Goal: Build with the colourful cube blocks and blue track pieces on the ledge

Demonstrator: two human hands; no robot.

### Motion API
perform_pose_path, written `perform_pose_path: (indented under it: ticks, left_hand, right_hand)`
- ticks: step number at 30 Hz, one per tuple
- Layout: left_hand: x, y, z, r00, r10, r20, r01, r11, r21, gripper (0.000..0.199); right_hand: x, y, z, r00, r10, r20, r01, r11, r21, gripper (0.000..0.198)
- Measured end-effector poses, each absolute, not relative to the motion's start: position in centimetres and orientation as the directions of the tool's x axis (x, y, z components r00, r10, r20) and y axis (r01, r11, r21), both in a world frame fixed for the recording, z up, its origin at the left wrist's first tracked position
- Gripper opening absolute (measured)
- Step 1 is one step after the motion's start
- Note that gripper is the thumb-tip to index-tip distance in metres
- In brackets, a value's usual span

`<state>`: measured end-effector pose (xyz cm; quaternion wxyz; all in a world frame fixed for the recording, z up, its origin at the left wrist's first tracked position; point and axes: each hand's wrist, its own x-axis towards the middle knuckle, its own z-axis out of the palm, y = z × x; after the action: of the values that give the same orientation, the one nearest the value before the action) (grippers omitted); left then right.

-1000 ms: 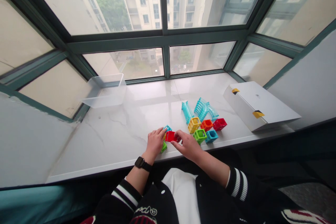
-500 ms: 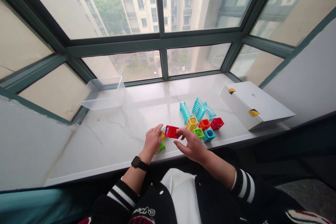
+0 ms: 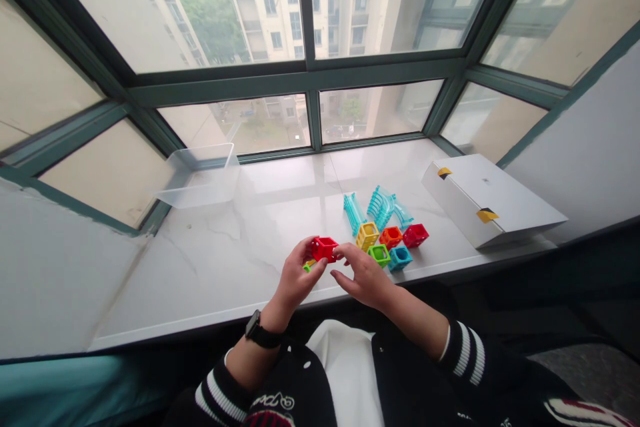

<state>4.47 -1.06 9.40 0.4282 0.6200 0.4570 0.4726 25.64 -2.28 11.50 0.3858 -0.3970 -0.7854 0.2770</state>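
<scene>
My left hand (image 3: 296, 278) is closed around a red openwork cube block (image 3: 325, 249), its thumb along the near side and its fingers behind. My right hand (image 3: 367, 279) reaches the block's right edge with its fingertips, while the thumb stands apart below. Beneath and left of the red block, bits of yellow and a green piece (image 3: 308, 267) show, largely hidden by my left hand. Just beyond my right fingers sit a yellow block (image 3: 367, 235) and a green block (image 3: 379, 255), with a blue block (image 3: 400, 258) to their right.
Further right are an orange block (image 3: 391, 237) and another red block (image 3: 416, 235). Behind them lie several translucent blue track pieces (image 3: 381, 207). A white box (image 3: 505, 197) stands at the right, a clear plastic bin (image 3: 203, 190) at the back left, below the window.
My left hand has turned, bringing its thumb across the front of the red block. The block is tilted differently, and the pieces beneath are more covered. My right hand is nearly still.
</scene>
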Motion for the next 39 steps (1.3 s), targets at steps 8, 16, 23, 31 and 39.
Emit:
perform_pose_path:
  ticks: [8,16,23,31,39]
  left_hand:
    - [4.6,-1.4,9.0,0.079,0.95,0.304,0.139,-0.312,0.94,0.05]
    - [4.9,-1.7,9.7,0.083,0.919,0.386,0.19,-0.395,0.899,0.043]
    - [6.2,-2.2,9.9,0.095,0.939,0.331,-0.041,-0.329,0.943,0.044]
    - [8.4,-2.4,9.9,0.088,0.902,0.423,-0.063,-0.418,0.906,0.041]
    - [9.2,-2.4,11.1,0.18,0.902,0.394,-0.138,-0.373,0.917,0.04]
  right_hand:
    - [25.8,-2.2,11.0,-0.331,0.848,0.414,0.317,0.513,-0.798,0.048]
    - [25.6,-2.3,11.2,-0.334,0.833,0.441,0.285,0.535,-0.795,0.043]
    - [25.6,-2.3,11.4,-0.223,0.82,0.526,0.302,0.572,-0.763,0.061]
    - [25.6,-2.1,12.3,-0.199,0.804,0.56,0.37,0.591,-0.717,0.071]
    - [27.3,-1.4,12.4,-0.208,0.797,0.568,0.368,0.601,-0.709,0.069]
